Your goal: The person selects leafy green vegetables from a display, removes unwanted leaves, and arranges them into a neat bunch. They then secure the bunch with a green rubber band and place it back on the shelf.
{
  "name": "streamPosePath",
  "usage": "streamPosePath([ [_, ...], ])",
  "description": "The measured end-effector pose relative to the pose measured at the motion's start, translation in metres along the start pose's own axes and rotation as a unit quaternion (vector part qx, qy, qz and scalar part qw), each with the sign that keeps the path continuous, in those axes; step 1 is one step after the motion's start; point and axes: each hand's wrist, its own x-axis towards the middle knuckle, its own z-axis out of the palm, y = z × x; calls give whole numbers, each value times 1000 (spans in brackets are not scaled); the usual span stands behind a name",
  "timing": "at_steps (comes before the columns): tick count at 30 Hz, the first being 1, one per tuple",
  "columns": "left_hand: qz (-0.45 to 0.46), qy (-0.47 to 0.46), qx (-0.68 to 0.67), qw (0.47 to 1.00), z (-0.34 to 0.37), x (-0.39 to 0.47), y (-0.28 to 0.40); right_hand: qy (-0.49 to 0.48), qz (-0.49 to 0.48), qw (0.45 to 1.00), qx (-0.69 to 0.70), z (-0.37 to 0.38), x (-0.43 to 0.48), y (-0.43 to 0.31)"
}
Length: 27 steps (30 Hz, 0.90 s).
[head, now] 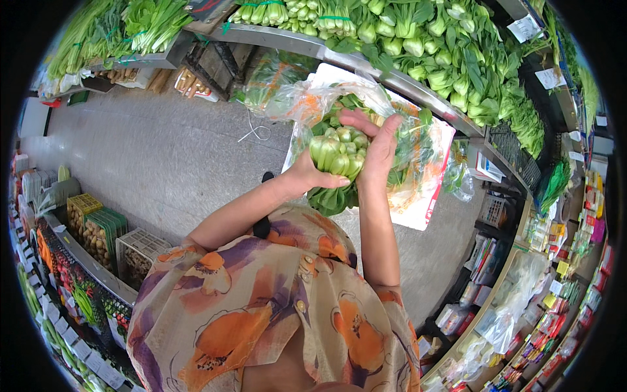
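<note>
My left hand point(313, 174) is closed around a bunch of small green bok choy point(338, 152), with the pale stem ends up and the leaves hanging below. My right hand point(374, 142) lies along the bunch's right side, its palm facing the stems and its fingers apart and lifted. Beneath both hands is a clear plastic bag point(409, 157) with orange print, lying open over more leafy greens on a white box or board point(414, 215) with a red edge. How firmly the right hand touches the bunch cannot be told.
A metal-edged display shelf point(274, 36) heaped with bok choy point(414, 46) runs across the top. Another plastic bag of greens point(277, 78) lies left of the box. A white string point(254, 132) is on the grey floor. Potato crates point(103, 235) stand lower left; packaged goods point(543, 313) line the right.
</note>
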Motion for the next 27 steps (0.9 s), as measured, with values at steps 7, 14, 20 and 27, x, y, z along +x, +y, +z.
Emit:
streamPosePath([
  [7,-60,2,-59,996,-31,-3,16,-16,-6,999,-27,29,8,3],
  [14,-45,-33,-163,985,-94,0,33,88,103,990,-35,-37,44,66],
  [20,36,25,-214,976,-109,-6,43,-89,-15,900,-426,-82,-9,227],
  [27,53,78,-178,980,-84,-8,39,-288,-294,766,-494,-74,-26,259],
])
